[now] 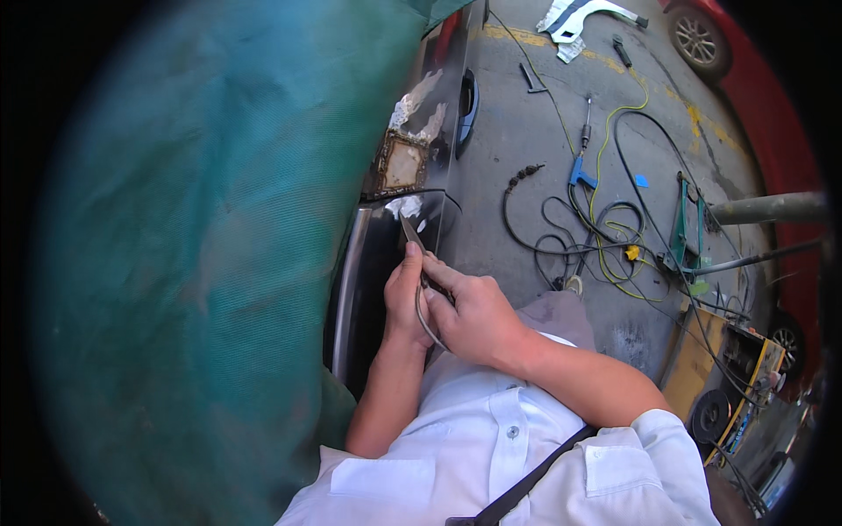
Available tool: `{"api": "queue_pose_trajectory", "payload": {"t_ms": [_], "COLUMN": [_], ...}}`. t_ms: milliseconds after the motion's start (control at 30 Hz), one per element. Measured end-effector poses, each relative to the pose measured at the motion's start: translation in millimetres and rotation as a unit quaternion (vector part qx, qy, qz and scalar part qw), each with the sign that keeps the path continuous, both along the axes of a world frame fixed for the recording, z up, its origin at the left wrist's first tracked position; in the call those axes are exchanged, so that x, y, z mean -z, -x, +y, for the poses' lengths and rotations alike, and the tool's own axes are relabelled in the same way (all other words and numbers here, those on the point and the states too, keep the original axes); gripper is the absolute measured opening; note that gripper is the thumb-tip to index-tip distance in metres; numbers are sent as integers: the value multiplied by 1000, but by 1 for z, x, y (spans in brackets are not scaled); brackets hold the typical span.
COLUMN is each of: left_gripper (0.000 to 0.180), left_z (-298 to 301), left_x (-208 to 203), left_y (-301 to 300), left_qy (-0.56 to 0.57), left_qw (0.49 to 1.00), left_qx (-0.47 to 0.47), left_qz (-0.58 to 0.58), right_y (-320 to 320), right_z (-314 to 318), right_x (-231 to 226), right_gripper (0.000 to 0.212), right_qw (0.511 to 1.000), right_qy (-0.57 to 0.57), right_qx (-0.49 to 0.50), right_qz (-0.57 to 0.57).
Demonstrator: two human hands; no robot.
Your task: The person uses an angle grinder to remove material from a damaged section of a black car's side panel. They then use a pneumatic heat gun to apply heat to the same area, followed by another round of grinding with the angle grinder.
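Note:
Close in front of my body, my left hand (405, 294) and my right hand (478, 317) are closed together around a pair of metal shears (410, 230). Their pointed blade sticks out past my left thumb, and a thin curved handle (424, 317) bends back below my fingers. Much of the tool is hidden by my hands. Just beyond the tip is a dark car body panel (386, 263) with scraped, bare silvery spots. Farther along the car, a rough-edged rectangular patch (404, 165) with a pale middle sits among torn whitish filler or paint.
A green cover (210, 245) drapes over the car at left. Tangled cables and hoses (605, 219), a blue-handled air gun (581, 173) and a white cut body part (579, 22) lie on the floor. At right are a green metal stand (688, 223), a yellow machine (702, 359) and a red car (763, 96).

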State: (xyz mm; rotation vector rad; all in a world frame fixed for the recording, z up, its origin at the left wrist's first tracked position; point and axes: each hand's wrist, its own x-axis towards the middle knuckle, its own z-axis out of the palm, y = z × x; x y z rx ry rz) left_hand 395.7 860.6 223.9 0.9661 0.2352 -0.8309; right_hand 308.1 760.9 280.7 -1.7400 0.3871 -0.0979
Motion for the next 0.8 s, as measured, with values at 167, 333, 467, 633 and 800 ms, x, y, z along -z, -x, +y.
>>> {"api": "queue_pose_trajectory", "payload": {"t_ms": [167, 333, 467, 633, 800], "left_gripper": [38, 39, 38, 38, 39], "left_z": [-2, 0, -1, 7, 5], "left_x": [2, 0, 5, 15, 18], "left_y": [-2, -3, -3, -6, -5], "left_qy": [8, 42, 37, 72, 160], "left_qw": [1000, 999, 999, 997, 980], "left_qx": [6, 29, -2, 33, 108], "left_qz": [-10, -16, 27, -14, 54], "right_y": [-3, -7, -4, -3, 5], "right_z": [-6, -6, 0, 6, 0], "right_x": [-8, -8, -3, 8, 8], "right_gripper": [46, 44, 45, 42, 32], "right_qw": [998, 998, 999, 997, 994], "right_qy": [10, 46, 39, 70, 105], "right_qx": [-18, -7, -25, 5, -1], "right_qz": [58, 42, 18, -34, -2]}}
